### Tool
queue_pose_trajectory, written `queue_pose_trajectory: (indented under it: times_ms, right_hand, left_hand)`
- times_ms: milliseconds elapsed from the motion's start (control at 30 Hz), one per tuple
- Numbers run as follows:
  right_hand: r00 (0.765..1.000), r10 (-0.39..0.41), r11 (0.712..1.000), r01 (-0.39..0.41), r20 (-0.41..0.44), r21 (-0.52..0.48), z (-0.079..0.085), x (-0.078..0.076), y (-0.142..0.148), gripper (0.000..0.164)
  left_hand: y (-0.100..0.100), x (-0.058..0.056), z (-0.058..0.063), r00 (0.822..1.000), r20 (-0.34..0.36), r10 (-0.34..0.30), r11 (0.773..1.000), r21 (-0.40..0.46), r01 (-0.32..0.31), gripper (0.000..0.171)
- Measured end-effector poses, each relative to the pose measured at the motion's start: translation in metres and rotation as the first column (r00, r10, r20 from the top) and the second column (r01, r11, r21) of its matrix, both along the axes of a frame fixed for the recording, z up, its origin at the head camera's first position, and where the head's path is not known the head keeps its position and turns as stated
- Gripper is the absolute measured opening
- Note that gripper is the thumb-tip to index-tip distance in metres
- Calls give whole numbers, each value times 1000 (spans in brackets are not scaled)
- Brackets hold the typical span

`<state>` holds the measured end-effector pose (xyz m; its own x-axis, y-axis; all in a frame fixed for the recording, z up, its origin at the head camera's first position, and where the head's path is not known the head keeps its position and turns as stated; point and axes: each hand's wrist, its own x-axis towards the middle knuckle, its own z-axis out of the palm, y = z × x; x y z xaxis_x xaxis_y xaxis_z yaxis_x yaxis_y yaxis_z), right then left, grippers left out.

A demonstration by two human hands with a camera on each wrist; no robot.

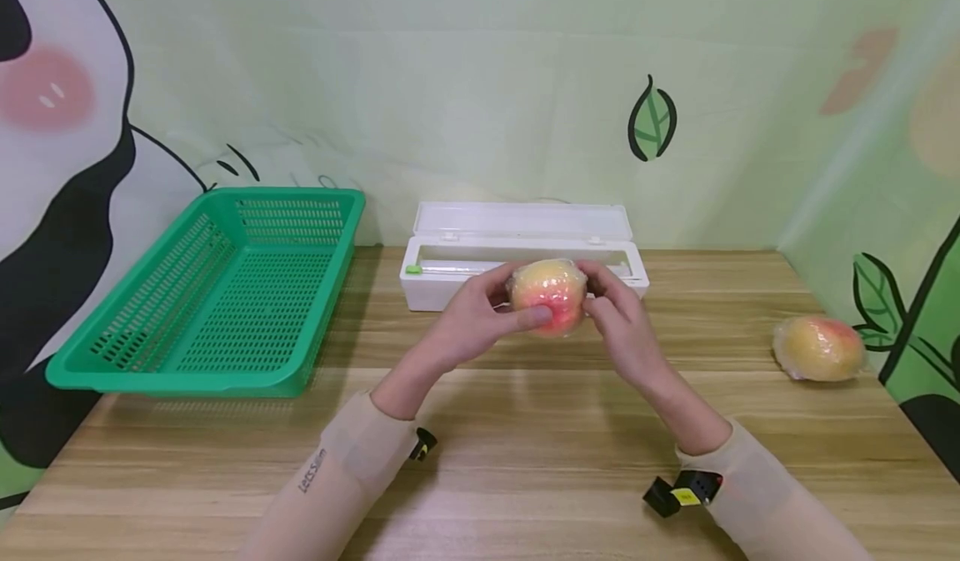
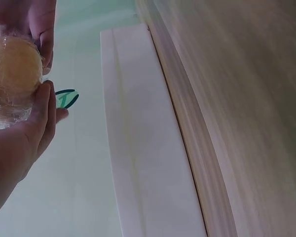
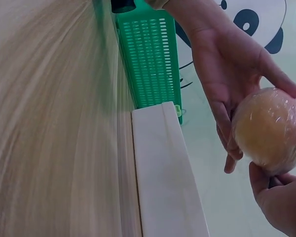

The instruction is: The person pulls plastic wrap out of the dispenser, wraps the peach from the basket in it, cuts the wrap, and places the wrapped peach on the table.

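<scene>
A yellow-and-red peach (image 1: 551,293) wrapped in clear plastic film is held up above the table, in front of a white cling film box (image 1: 435,297). My left hand (image 1: 478,318) grips it from the left, thumb across its front and fingers behind. On the other side, my right hand (image 1: 624,326) pinches at the wrapped edge with thumb and fingers. The right wrist view shows the film drawn round the peach (image 3: 269,129), with the fingertips of both hands against it. Creased film shows on the peach (image 2: 12,74) in the left wrist view.
A green plastic basket (image 1: 180,383) stands at the left of the wooden table (image 1: 525,461). Another film-wrapped peach (image 1: 819,348) lies near the right edge. The box's lid (image 1: 525,220) is up, with a film roll inside. A printed cloth backdrop (image 1: 480,111) rises behind.
</scene>
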<state>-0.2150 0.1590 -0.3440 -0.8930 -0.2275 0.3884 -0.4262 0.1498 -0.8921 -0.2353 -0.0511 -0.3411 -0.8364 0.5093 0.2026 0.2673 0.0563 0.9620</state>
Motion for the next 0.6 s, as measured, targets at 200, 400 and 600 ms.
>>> queue_pose_trajectory:
  times_ms: [200,400,600]
  right_hand:
    - [998,62,997,-61,2,-56,-2,0,1,39]
    - [994,94,992,-89,51,-86,-2,0,0,56]
    - [996,87,995,-87,19,-42,-4,1,-3,53]
  left_hand:
    - [-2,-1,-1,998,28,-65,997,32,64,56]
    - [-1,-2,-4,992,17,-123,992,44,122,77]
    - [-1,-3,-6,998,-1,-70,997,13,70,78]
